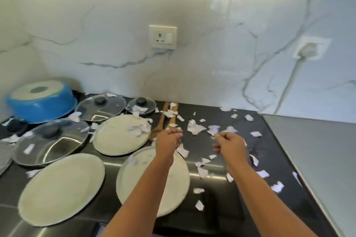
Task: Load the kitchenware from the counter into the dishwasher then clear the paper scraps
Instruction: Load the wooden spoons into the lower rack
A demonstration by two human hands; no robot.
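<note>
**Both hands out over scrap-strewn worktop**

L hand hovers w/ fingers loosely curled, nothing seen in it. R hand is near it, fingertips drawn together; can't tell if a scrap's pinched. Paper scraps lie all over the dark worktop round both hands, some on plates & lids. White plate sits under L forearm, two more to the left. Wooden spoons lie just beyond L hand. Glass lids & upturned blue basin at far left.

We see a glossy marbled wall and a dark polished tabletop. The lids are glass with metal rims. The spoons are wood, the scraps paper.
</note>
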